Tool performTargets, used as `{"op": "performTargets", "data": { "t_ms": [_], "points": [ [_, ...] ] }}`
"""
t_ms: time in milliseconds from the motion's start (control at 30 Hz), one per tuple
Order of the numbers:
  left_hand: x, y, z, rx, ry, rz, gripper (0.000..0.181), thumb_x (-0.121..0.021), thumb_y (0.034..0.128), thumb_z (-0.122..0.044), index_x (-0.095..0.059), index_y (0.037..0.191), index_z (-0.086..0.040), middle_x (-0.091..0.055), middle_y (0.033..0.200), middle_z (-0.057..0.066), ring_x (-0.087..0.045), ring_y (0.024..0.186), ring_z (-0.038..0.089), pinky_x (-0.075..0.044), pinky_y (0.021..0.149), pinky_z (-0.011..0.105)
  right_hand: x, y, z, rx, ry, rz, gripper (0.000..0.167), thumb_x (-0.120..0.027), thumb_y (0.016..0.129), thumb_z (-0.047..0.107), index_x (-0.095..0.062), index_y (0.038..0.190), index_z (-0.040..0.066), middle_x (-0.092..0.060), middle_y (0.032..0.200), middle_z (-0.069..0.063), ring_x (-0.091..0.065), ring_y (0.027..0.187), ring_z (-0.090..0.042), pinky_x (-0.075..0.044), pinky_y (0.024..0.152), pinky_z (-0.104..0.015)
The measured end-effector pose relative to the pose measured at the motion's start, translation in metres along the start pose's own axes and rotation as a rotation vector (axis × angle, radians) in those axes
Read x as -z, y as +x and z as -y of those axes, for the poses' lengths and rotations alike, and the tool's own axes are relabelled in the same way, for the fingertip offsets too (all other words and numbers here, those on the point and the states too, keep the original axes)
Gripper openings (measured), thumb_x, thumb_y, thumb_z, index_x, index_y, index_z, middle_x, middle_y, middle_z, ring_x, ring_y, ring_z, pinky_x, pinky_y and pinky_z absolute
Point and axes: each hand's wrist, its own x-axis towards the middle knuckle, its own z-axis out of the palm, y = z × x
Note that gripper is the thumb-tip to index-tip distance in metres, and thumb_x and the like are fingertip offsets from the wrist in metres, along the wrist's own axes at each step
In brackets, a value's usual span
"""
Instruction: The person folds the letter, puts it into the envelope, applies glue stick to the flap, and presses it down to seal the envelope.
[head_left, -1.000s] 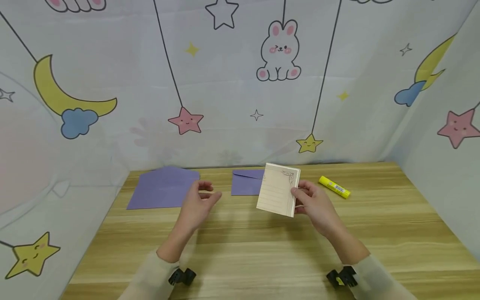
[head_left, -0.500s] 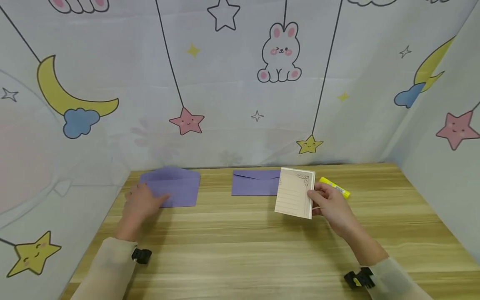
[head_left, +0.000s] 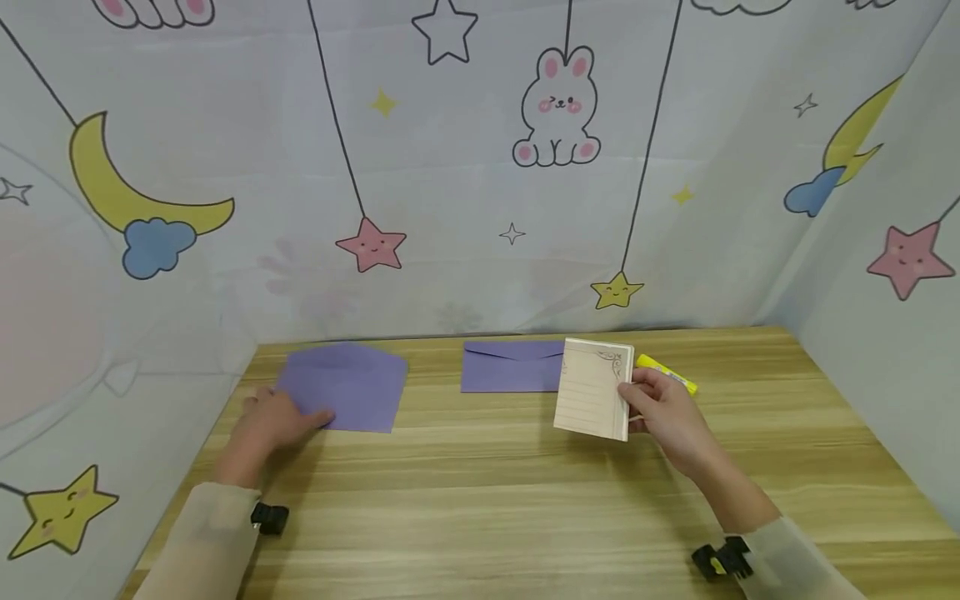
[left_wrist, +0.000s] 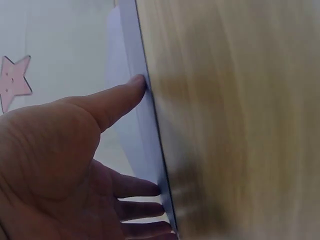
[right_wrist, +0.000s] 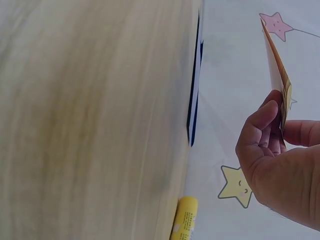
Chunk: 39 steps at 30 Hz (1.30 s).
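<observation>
Purple envelope [head_left: 347,390] lies on the left part of the wooden table [head_left: 480,517]. The left hand [head_left: 267,425] is spread around its near-left corner, thumb on the near edge and fingers at the side, touching without gripping. The right hand [head_left: 672,418] pinches a cream lined card [head_left: 592,389] by its right edge, above the table; in the head view it overlaps a 2nd purple envelope [head_left: 510,368]. The step in hand appears to be positioning the 1st envelope; the next move probably calls for light, even pressure, without creasing the paper.
</observation>
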Motion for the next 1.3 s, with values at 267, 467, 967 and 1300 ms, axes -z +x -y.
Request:
{"op": "performTargets", "data": {
  "t_ms": [267,467,967,1300],
  "points": [
    [-0.012,-0.032,-0.035,-0.174,0.039,-0.028,0.104,-0.079,0.0908,-0.056,-0.044,0.135,0.031,-0.043,0.133,0.05,-0.041,0.121,0.069,-0.044,0.096,0.074,0.0,0.0,-0.001,-0.009,0.006,0.0,0.041,-0.055,0.112,0.017,-0.048,0.142,-0.011,-0.069,0.114,-0.017,-0.066,0.089,-0.018,-0.061,0.072,-0.034],
    [-0.024,-0.06,-0.07,-0.213,0.027,-0.013,0.105,-0.084,0.0867,-0.057,-0.044,0.144,0.023,-0.042,0.142,0.044,-0.04,0.129,0.066,-0.047,0.095,0.073,-0.001,-0.001,-0.002,-0.018,0.009,0.003,0.044,-0.055,0.113,0.018,-0.046,0.146,-0.01,-0.068,0.119,-0.019,-0.065,0.091,-0.019,-0.061,0.072,-0.034],
    [-0.027,-0.065,-0.084,-0.102,0.011,-0.055,0.119,-0.095,0.0562,-0.073,-0.05,0.118,0.018,-0.048,0.106,0.03,-0.047,0.106,0.049,-0.051,0.079,0.068,-0.006,-0.003,-0.002,-0.003,0.046,0.016,0.039,-0.056,0.112,0.016,-0.05,0.142,-0.009,-0.068,0.11,-0.014,-0.065,0.086,-0.019,-0.06,0.071,-0.034],
    [-0.026,-0.054,-0.079,-0.076,-0.197,-0.072,0.124,-0.102,0.0615,-0.056,-0.032,0.133,0.017,-0.034,0.122,0.036,-0.047,0.107,0.051,-0.05,0.086,0.063,-0.012,-0.003,0.0,0.0,0.049,0.043,0.036,-0.057,0.111,0.016,-0.053,0.14,-0.006,-0.068,0.112,-0.018,-0.068,0.09,-0.023,-0.061,0.074,-0.034]
  ]
}}
